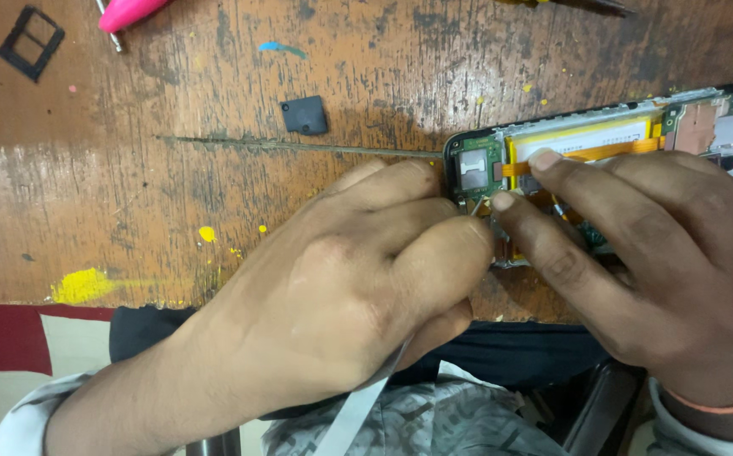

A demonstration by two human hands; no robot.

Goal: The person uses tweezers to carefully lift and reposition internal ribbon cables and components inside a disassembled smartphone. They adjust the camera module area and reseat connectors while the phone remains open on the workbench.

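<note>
Workbench (130,194) of worn brown wood, scratched and flecked with yellow paint, a long score line running across it toward the opened phone (603,143), which serves as the reference for all below.

Far left of the phone, at the top corner: small black rectangular frame (31,42) with two openings, lying flat. Just right of that frame: pink-handled tool (130,12), only its end in view, metal tip pointing down-left. Nearer the phone, up and left of its end: small black square part (305,115), lying alone on the wood.

Left hand (341,295): knuckles up, fingers curled in tight, tips pressed at the phone's lower left corner. They appear to pinch something thin and metallic there; what it is cannot be told. A white strip (366,405) shows under the wrist.

Phone: back cover off, lying flat on the bench at the right, its far end running out of view. Black rim, green circuit board at the left end with a silvery square component, pale yellow-edged battery along the middle, orange ribbon cable crossing it, further board and metal shields at the right.

Right hand (653,270): resting across the phone's lower half, forefinger stretched onto the orange ribbon, next finger meeting the left hand's tips. An orange band sits on the wrist.
</note>
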